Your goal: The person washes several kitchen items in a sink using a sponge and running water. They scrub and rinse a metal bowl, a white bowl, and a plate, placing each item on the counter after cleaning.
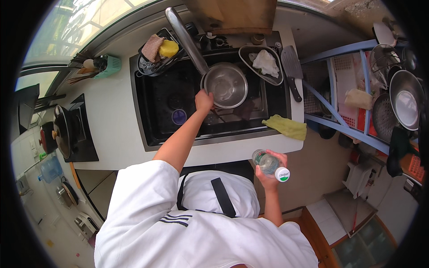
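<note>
My left hand (204, 100) is at the left rim of a round stainless steel bowl (226, 85), its fingers closed at the edge. The bowl is over the black sink (167, 97), beside the end of the thick metal faucet (187, 40). Outside the sink, to the right, my right hand (272, 167) holds a clear plastic bottle (266, 160) with a white cap, tilted with the cap towards me. A small purple-blue round item (179, 117) lies in the sink, left of my left forearm.
A sink caddy (152, 68) holds sponges. A triangular strainer (242, 53) with white paper or cloth stands at the sink's right corner, beside a cleaver (291, 65). A yellow-green cloth (286, 127) lies on the front edge. A blue rack (355, 132) stands right; a lidded pan (63, 134) left.
</note>
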A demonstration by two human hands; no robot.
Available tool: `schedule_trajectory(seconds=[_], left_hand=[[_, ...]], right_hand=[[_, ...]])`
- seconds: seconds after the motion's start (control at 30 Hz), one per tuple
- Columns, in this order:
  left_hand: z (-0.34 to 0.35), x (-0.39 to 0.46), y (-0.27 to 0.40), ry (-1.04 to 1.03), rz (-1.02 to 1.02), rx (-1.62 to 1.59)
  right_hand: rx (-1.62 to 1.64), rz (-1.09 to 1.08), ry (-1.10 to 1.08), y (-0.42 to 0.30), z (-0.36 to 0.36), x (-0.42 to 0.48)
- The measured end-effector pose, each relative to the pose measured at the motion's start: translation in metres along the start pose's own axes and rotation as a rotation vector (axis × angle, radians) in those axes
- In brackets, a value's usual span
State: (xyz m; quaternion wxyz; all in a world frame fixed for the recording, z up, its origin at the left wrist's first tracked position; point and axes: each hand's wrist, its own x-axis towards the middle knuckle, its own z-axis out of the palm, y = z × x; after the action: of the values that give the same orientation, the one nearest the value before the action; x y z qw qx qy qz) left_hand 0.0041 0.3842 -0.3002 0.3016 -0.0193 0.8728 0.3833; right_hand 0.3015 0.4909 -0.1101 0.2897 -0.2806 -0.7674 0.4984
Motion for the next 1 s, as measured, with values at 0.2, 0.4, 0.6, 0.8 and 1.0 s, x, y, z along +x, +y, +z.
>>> schedule_trajectory(seconds=[0.2, 0.4, 0.6, 0.8, 1.0], left_hand=[[-0.005, -0.012, -0.002, -0.158, -0.254, -0.485], [0.011, -0.004, 0.003, -0.205, -0.292, -0.564], [0.024, -0.006, -0.005, -0.155, -0.392, -0.670], [0.022, -0.005, 0.001, -0.051, -0.329, -0.585], [0.019, -0.007, -0.006, -0.130, -0.407, -0.573]], right_hand=[[-0.001, -0.008, 0.025, 0.002, -0.003, 0.011], [0.033, -0.003, 0.029, 0.006, -0.010, 0.013], [-0.019, 0.006, 0.000, 0.009, -0.022, 0.014], [-0.013, -0.006, 0.027, 0.012, -0.025, 0.014], [-0.022, -0.022, 0.017, 0.015, -0.030, 0.015]])
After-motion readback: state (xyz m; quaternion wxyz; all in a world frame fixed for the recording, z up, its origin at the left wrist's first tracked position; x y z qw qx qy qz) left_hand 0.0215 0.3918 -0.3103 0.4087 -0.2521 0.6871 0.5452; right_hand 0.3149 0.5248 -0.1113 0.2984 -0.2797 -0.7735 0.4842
